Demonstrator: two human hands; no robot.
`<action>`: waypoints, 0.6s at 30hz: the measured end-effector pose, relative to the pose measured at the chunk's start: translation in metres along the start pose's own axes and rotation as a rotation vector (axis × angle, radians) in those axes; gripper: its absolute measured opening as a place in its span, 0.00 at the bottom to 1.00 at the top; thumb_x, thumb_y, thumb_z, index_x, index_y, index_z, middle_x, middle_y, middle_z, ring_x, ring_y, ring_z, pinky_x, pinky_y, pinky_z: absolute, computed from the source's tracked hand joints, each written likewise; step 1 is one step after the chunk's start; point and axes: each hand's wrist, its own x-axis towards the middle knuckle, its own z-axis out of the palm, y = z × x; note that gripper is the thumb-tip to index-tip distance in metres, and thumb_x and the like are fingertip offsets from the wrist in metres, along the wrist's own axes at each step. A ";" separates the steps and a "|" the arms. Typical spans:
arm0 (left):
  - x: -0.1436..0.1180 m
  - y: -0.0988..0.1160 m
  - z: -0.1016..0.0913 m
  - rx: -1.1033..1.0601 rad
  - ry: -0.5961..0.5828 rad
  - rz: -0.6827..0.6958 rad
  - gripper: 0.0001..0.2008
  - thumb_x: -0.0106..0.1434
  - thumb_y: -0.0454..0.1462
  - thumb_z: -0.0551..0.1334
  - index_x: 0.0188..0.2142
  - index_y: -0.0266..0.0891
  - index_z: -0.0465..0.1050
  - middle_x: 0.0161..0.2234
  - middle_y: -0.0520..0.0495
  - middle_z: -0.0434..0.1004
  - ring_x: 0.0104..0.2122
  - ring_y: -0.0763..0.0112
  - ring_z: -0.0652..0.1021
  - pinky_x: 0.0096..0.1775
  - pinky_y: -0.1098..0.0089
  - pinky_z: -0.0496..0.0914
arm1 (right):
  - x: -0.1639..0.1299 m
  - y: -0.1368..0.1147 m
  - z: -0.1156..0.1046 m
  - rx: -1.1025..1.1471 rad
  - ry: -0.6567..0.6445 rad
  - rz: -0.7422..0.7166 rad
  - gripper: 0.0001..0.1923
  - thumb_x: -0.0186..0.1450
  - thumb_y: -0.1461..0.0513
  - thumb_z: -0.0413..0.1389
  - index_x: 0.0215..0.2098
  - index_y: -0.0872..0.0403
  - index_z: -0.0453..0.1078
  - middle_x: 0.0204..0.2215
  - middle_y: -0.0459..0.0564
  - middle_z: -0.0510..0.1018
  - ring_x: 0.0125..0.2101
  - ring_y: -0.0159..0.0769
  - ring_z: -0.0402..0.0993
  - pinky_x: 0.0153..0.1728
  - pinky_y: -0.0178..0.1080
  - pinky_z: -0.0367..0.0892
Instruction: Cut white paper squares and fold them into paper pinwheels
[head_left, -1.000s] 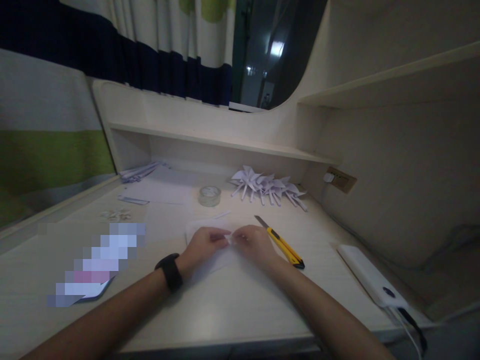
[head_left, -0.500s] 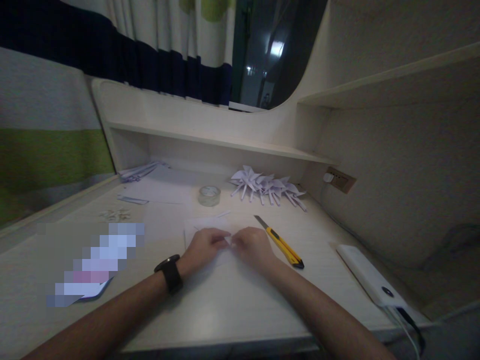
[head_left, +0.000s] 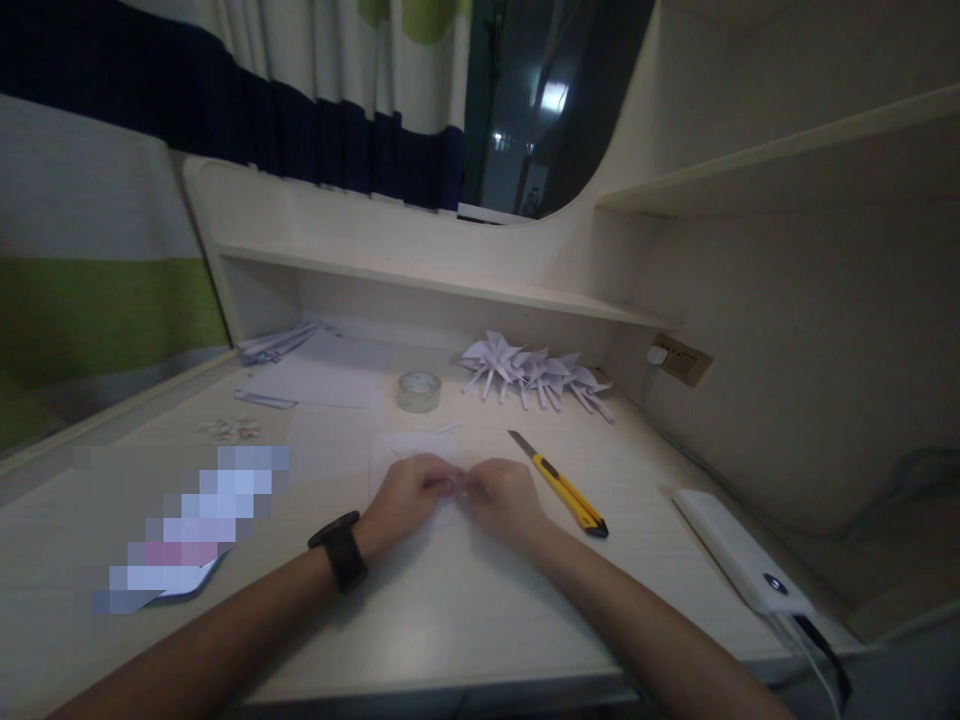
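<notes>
Dim desk (head_left: 450, 620): left hand (head_left: 406, 495) and right hand (head_left: 504, 497) pinch small folded paper (head_left: 454, 486) together, left of yellow knife (head_left: 559, 483). Firm, aligned creasing would help.

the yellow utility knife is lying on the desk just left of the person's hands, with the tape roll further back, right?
Not quite. The yellow utility knife lies on the desk just right of the hands, beside the right hand, not on the left. The head view shows this. The tape roll is indeed further back, beyond the left hand.
</notes>
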 end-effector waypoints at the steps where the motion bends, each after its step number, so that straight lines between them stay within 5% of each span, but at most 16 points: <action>1: 0.000 -0.001 0.000 -0.010 0.015 -0.019 0.10 0.58 0.33 0.60 0.37 0.43 0.80 0.37 0.47 0.81 0.38 0.63 0.78 0.42 0.66 0.67 | 0.000 0.000 0.000 0.009 0.013 0.004 0.07 0.56 0.68 0.56 0.30 0.53 0.76 0.28 0.49 0.81 0.31 0.37 0.76 0.35 0.34 0.64; 18: 0.003 -0.003 -0.005 -0.142 0.089 -0.175 0.11 0.52 0.35 0.63 0.36 0.40 0.79 0.34 0.47 0.82 0.36 0.61 0.80 0.43 0.63 0.70 | -0.001 0.001 -0.004 -0.035 0.089 -0.026 0.05 0.55 0.66 0.56 0.27 0.53 0.75 0.24 0.49 0.79 0.27 0.36 0.73 0.31 0.35 0.62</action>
